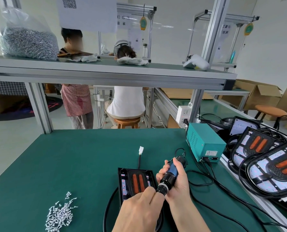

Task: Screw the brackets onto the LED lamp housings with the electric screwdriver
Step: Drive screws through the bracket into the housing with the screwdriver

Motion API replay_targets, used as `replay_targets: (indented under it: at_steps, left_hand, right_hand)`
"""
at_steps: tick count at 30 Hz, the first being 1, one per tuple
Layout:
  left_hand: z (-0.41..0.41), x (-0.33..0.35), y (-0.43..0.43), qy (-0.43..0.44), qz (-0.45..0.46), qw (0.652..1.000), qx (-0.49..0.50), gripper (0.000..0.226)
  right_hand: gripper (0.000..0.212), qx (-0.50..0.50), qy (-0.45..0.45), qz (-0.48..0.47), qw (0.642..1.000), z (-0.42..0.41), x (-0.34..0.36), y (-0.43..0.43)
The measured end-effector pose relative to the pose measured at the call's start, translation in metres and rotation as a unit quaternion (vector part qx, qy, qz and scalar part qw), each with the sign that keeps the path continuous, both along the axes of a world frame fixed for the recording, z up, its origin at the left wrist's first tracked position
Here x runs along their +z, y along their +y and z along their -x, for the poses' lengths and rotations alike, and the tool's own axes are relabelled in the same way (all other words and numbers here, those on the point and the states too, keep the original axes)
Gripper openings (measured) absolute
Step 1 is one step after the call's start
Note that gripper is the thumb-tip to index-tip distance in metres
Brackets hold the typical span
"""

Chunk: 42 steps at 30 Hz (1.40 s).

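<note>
Right hand (177,180) has its fingers wrapped round the blue body of the electric screwdriver (170,173), tool tilted, nose pointing down-left. Left hand (139,210) has its fingers curled, tips pinched at the driver's nose; can't tell if a screw is in there. LED lamp housing (132,180) lies flat on the green bench (80,164), directly under both hands, its near end hidden by the left hand; its lead ends in a white connector (141,150). Loose screws (60,215) are piled to the left. Teal power box (206,143) back right, more housings (270,168) stacked beside it
</note>
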<state>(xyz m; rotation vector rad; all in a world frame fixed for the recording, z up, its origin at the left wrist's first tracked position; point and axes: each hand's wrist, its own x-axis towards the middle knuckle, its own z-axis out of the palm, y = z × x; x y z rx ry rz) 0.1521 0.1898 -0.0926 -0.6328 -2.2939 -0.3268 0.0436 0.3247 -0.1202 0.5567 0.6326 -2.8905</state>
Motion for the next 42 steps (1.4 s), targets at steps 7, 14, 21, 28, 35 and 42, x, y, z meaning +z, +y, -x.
replay_targets:
  at_steps: [7, 14, 21, 28, 35, 42]
  left_hand:
    - [0.001, -0.001, 0.0, -0.025, -0.007, 1.0, -0.002, 0.012]
    - [0.0, 0.001, -0.021, -0.11, -0.184, 0.975, 0.055, 0.042]
    - [0.016, -0.009, -0.054, -0.319, -0.281, 0.881, 0.209, 0.066]
    - [0.028, -0.02, -0.051, -0.484, -0.394, 0.774, 0.111, 0.063]
    - [0.021, -0.028, -0.052, -0.445, -0.458, 0.767, 0.065, 0.103]
    - [0.023, -0.035, -0.054, -0.434, -0.463, 0.771, 0.055, 0.103]
  right_hand:
    - [0.026, 0.013, 0.002, -0.002, 1.0, -0.002, 0.0, -0.002]
    - [0.026, 0.003, -0.004, 0.018, 1.0, 0.0, 0.0, -0.001]
    - [0.025, 0.007, -0.013, -0.005, 1.0, 0.002, -0.002, -0.003]
    - [0.033, 0.004, 0.0, -0.001, 1.0, 0.001, -0.004, -0.005]
    - [0.034, 0.02, 0.015, -0.008, 1.0, -0.002, -0.002, -0.009]
    - [0.034, 0.01, 0.022, -0.021, 0.999, -0.005, 0.004, -0.008]
